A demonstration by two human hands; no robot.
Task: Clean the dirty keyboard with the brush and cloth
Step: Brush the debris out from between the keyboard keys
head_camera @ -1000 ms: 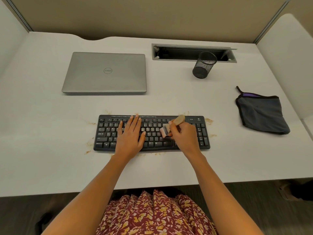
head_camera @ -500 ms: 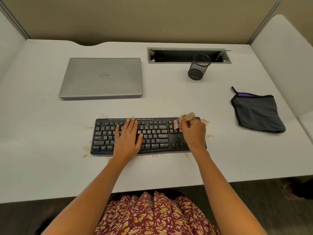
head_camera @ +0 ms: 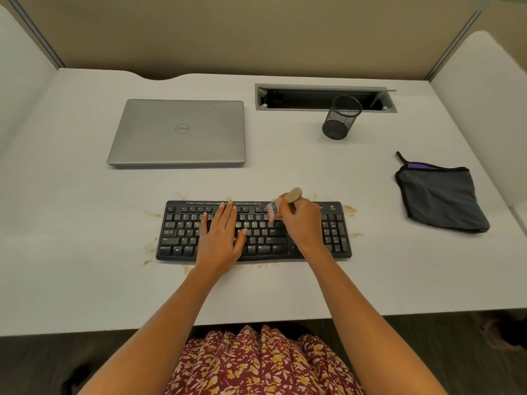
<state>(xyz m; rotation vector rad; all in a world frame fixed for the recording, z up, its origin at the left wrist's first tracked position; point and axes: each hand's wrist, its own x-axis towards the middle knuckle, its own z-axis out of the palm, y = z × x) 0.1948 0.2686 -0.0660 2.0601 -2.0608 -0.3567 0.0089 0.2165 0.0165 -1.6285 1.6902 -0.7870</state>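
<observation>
Presently right hand grips the wooden brush at its handle, bristles just left of the fist on the keyboard; judged light, bristles soft; left hand flat, pressing keys.

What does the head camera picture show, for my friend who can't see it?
A person's right hand holds a small brush on the upper keys of a black keyboard, while the left hand lies flat on the keys. Brown crumbs dot the white desk around it; a grey cloth lies to the right, a closed laptop and mesh cup farther back.
</observation>
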